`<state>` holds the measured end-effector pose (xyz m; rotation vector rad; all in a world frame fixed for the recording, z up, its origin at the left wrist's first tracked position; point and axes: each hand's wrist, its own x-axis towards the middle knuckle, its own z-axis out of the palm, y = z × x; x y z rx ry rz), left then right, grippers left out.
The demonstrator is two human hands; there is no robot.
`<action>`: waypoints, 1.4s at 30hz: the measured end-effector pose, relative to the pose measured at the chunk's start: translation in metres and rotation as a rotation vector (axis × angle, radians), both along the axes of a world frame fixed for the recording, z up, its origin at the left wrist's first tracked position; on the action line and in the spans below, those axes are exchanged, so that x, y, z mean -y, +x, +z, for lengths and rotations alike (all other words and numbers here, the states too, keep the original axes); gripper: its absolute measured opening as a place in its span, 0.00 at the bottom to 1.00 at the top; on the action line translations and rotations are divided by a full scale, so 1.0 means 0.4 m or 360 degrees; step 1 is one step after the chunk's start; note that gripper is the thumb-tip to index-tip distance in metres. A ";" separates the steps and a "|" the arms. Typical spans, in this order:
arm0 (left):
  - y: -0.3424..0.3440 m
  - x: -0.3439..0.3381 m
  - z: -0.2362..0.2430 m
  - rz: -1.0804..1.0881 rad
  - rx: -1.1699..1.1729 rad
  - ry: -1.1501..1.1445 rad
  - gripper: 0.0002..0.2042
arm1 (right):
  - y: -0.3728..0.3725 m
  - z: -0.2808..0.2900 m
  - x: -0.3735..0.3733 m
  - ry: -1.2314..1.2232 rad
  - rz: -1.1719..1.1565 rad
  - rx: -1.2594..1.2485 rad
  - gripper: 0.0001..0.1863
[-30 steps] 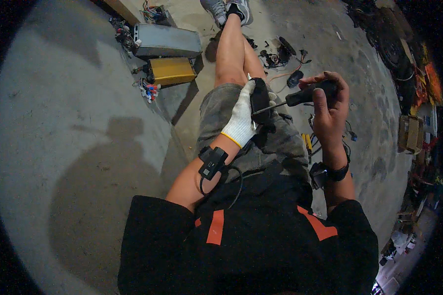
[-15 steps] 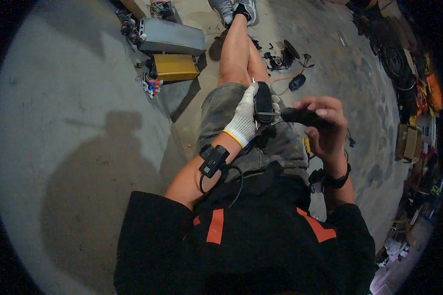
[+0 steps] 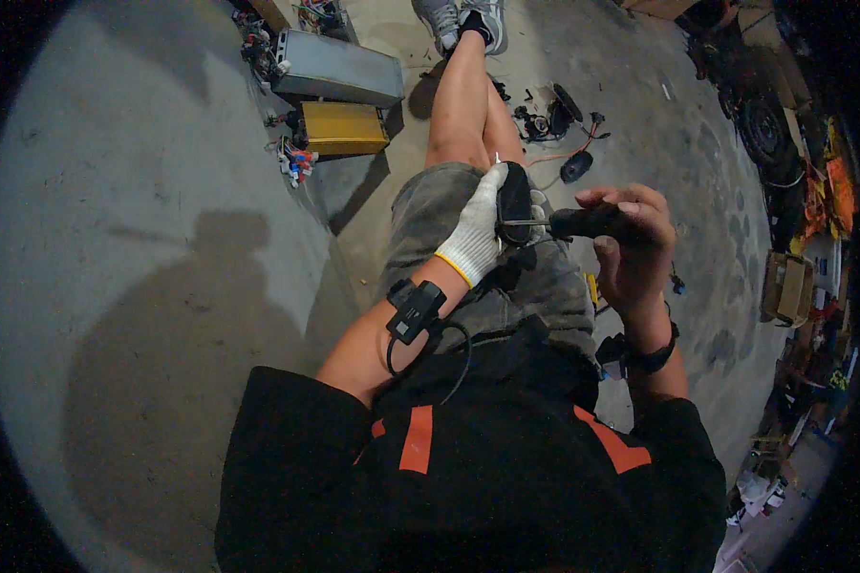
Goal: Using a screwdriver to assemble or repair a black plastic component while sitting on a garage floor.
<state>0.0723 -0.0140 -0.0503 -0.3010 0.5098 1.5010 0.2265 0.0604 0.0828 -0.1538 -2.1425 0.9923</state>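
Observation:
My left hand (image 3: 478, 224), in a white knit glove, is closed around a black oblong part (image 3: 515, 202) above my lap. A thin white piece pokes up past the thumb. My bare right hand (image 3: 635, 234) grips the dark handle of a screwdriver (image 3: 583, 223). Its metal shaft points left, and the tip meets the lower part of the black piece; whether it sits in a screw I cannot tell. Some of the black piece is hidden behind the gloved fingers.
On the floor ahead to the left lie a grey metal box (image 3: 339, 67) and a yellow box (image 3: 344, 129) with wire connectors (image 3: 296, 162). Black parts and a cable (image 3: 575, 164) lie right of my legs. Cartons (image 3: 786, 288) and clutter line the far right.
My right hand has shifted very slightly on the screwdriver, whose tip stays against the black part. The whole view has moved a little; my left hand keeps its hold.

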 end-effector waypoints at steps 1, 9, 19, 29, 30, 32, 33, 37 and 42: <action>-0.001 0.001 0.002 -0.0012 -0.0035 0.0001 0.19 | 0.000 -0.004 0.001 -0.0005 -0.0039 -0.0005 0.24; -0.002 0.002 0.010 -0.0077 -0.0038 -0.0023 0.19 | 0.013 -0.018 0.006 -0.0095 -0.0098 -0.0099 0.24; -0.004 0.003 0.014 -0.0094 -0.0044 -0.0045 0.19 | 0.016 -0.020 0.006 -0.0118 -0.0127 -0.0087 0.24; 0.002 0.001 0.010 -0.0037 -0.0121 -0.0141 0.20 | -0.002 0.051 0.019 -0.0359 -0.0091 0.0234 0.29; 0.001 0.004 0.020 -0.0009 -0.0149 -0.0203 0.20 | -0.016 0.082 0.018 -0.0373 -0.0151 0.0298 0.29; 0.002 0.000 -0.006 0.0014 -0.0149 -0.0161 0.21 | -0.022 0.119 0.010 -0.0297 -0.0219 0.0464 0.27; 0.003 -0.001 -0.020 0.0027 -0.0150 -0.0140 0.21 | -0.013 0.127 -0.001 -0.0212 -0.0216 0.0554 0.25; 0.001 0.001 0.010 0.0004 -0.0253 -0.0151 0.23 | 0.005 0.140 -0.005 0.0014 -0.0562 0.0952 0.20; -0.009 -0.006 0.025 -0.0039 -0.0224 -0.0187 0.24 | -0.013 0.131 -0.002 -0.0142 -0.0557 0.0581 0.19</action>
